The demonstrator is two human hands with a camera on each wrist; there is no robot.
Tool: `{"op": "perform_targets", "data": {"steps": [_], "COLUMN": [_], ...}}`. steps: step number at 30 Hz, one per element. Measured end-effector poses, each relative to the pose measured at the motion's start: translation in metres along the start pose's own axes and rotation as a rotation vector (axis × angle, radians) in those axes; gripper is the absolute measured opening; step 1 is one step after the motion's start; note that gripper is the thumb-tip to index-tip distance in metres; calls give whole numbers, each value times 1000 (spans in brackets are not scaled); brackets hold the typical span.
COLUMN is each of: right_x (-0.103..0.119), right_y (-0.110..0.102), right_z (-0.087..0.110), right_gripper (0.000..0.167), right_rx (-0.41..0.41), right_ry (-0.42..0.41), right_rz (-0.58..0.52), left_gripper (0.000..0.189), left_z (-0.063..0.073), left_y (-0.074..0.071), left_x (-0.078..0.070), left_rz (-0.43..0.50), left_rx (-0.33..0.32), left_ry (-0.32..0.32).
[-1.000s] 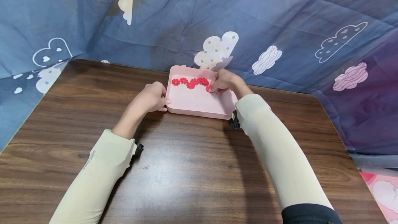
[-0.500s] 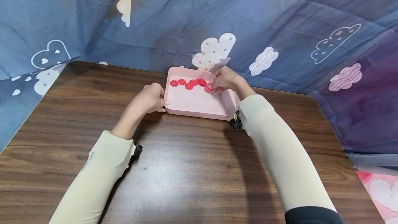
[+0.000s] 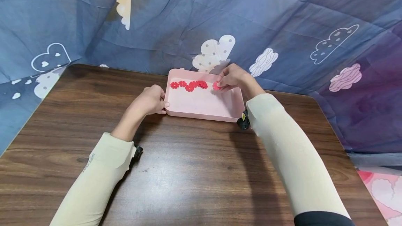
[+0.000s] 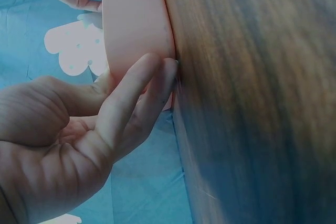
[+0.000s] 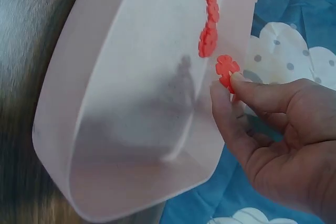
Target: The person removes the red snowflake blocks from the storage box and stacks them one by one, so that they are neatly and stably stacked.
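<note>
A shallow pink tray (image 3: 204, 116) stands on the table near the backdrop. Several red flower-shaped discs (image 3: 190, 86) lie in a wavy row along its far side, some overlapping. My right hand (image 3: 233, 77) pinches one red flower-shaped disc (image 5: 227, 67) between thumb and index finger, raised over the tray floor and apart from the row. My left hand (image 3: 152, 100) grips the tray's left end at the near corner; in the left wrist view its thumb is at the rim and its fingers (image 4: 137, 85) press the outer wall.
The brown wooden table (image 3: 188, 170) spreads out in front of the tray. Right behind it hangs a blue cloth backdrop (image 3: 150, 23) with cloud prints. A black wrist camera (image 3: 243, 120) overlaps the tray's near right corner in the head view.
The right hand has lifted one red disc off the right end of the row and moved it up and to the right. The left hand keeps its grip on the tray.
</note>
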State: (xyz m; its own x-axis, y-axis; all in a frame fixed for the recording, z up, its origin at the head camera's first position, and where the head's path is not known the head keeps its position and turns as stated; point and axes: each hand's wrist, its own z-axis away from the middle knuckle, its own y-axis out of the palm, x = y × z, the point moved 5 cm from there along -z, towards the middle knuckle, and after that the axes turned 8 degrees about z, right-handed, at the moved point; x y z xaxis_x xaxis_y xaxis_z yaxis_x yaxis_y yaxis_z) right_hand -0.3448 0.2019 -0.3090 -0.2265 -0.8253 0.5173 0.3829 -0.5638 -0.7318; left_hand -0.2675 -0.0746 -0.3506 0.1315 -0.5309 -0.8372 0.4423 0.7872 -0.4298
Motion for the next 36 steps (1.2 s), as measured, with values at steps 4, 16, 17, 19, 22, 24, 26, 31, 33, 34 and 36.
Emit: {"op": "perform_targets", "data": {"steps": [4, 16, 17, 19, 22, 24, 26, 31, 33, 34, 36], "right_x": [-4, -23, -25, -31, -42, -50, -59, -83, -91, -95, -102], "right_y": [-8, -29, -31, -36, -43, -47, -50, -57, -59, -60, -62], "right_z": [5, 16, 17, 18, 21, 21, 22, 24, 26, 26, 27], "right_gripper": [6, 16, 16, 17, 19, 19, 18, 6, 4, 4, 7], "right_rx": [-3, 30, 26, 16, 13, 13, 14, 29, 38, 43, 56], "right_ry": [2, 29, 36, 58, 79, 88, 87, 98, 114, 125, 142], "right_rz": [52, 97, 98, 104, 98, 92, 71, 8, -4, -5, -13], "left_gripper": [26, 25, 26, 26, 26, 25, 25, 25, 26, 26, 26], "left_z": [1, 1, 1, 1, 0, 0, 0, 0, 0, 0, 1], "left_y": [0, -2, -2, -2, -1, 0, 0, 1, 0, 0, 0], "left_x": [0, 1, 1, 0, -1, -1, -1, 0, 0, 0, 0], "left_rz": [9, 21, 21, 18, 8, 4, 1, 15, 23, 26, 27], "left_rx": [3, 2, 2, 4, 5, 7, 8, 11, 10, 10, 11], "left_ry": [1, -23, -22, -20, -15, -13, -11, -18, -20, -19, -17]}}
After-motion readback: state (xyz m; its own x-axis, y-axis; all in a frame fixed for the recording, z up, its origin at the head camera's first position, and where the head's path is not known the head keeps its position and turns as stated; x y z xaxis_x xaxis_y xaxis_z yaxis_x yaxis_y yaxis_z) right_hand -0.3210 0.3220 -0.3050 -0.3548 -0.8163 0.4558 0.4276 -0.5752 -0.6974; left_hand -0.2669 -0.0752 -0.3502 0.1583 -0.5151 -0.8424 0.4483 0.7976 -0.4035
